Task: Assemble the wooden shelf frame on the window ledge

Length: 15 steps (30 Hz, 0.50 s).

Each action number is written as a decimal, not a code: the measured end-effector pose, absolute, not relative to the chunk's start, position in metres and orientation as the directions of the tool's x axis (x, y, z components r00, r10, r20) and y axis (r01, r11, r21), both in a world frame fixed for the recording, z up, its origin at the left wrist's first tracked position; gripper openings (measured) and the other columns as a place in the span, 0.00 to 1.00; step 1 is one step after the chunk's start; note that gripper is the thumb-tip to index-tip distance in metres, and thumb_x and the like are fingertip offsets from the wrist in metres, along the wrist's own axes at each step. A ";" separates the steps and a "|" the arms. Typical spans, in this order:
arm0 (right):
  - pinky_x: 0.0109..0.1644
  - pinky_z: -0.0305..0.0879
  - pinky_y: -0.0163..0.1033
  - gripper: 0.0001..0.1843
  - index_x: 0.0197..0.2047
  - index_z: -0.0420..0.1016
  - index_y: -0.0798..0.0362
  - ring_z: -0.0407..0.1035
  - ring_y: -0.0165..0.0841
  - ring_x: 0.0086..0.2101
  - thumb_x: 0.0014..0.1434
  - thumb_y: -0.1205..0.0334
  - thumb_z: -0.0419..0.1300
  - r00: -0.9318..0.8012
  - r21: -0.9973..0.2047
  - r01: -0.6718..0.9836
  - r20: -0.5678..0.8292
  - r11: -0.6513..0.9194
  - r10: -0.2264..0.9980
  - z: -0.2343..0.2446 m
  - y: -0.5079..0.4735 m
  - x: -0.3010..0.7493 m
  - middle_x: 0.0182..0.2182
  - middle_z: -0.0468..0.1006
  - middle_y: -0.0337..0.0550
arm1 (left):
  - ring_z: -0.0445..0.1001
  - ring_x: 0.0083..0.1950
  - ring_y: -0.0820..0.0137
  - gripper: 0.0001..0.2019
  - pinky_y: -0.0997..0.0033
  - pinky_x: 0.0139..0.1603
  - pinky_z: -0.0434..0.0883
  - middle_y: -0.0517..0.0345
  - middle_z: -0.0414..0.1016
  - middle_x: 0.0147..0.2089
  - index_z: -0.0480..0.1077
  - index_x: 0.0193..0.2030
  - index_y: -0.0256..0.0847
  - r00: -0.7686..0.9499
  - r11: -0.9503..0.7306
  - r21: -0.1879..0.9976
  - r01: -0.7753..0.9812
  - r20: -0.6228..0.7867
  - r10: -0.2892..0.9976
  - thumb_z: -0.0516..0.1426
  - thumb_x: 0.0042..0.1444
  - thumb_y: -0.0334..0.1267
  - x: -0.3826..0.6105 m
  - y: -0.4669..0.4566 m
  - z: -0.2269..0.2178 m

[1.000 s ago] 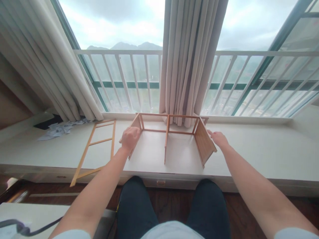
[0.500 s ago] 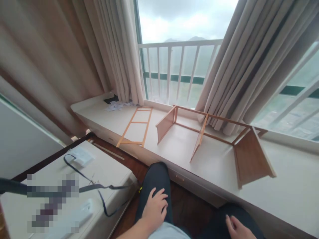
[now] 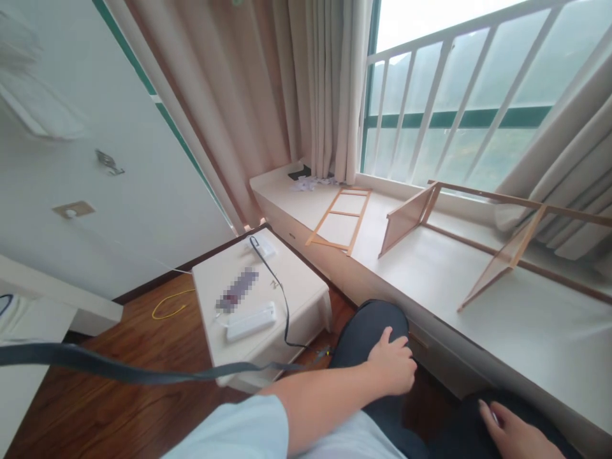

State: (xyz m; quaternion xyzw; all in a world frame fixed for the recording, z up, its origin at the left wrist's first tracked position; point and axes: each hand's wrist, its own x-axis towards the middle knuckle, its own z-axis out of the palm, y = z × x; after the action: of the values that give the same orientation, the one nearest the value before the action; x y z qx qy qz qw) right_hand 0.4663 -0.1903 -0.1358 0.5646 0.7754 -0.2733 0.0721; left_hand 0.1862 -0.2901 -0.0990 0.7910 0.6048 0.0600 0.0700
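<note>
My left hand [image 3: 393, 366] lies on my left knee, palm down, with its fingers a little bent over the dark trouser leg and nothing in it. At the lower right edge, my right hand [image 3: 514, 430] rests at my other leg; its thumb and one finger show slightly apart, and the rest is hidden or cut off. Beyond both hands, on the white window ledge [image 3: 421, 280], lies a wooden shelf frame [image 3: 482, 191] on its long side with panels standing out from it. Left of it lies a flat, ladder-like wooden frame [image 3: 345, 213], one end at the ledge's front edge.
A white bedside table [image 3: 296, 268] at my left bears a white power strip [image 3: 251, 322], a pixelated item [image 3: 238, 288] and small loose pieces. A dark strap [image 3: 143, 370] crosses in front. Scraps of paper [image 3: 310, 183] lie by the curtain [image 3: 329, 95]. A yellow cable [image 3: 169, 306] lies on the floor.
My view has swung left, bringing the wall, floor and whole bedside table into sight, while the shelf frame's right end has left the picture. Both hands stay at my legs.
</note>
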 end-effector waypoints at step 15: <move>0.46 0.70 0.50 0.31 0.40 0.80 0.42 0.80 0.53 0.45 0.65 0.35 0.40 -0.465 -0.264 0.884 -0.410 0.385 0.785 -0.112 -0.205 0.398 0.42 0.84 0.52 | 0.64 0.69 0.56 0.17 0.48 0.70 0.62 0.40 0.71 0.65 0.75 0.56 0.38 -0.401 0.365 0.365 0.857 0.028 0.915 0.51 0.65 0.36 0.029 -0.211 -0.045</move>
State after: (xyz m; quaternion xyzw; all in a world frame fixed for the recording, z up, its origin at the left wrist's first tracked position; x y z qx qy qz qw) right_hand 0.3977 -0.2051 -0.1125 0.5058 0.8251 -0.2269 0.1091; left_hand 0.0288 -0.2111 -0.0450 0.5396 0.8211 0.1630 0.0900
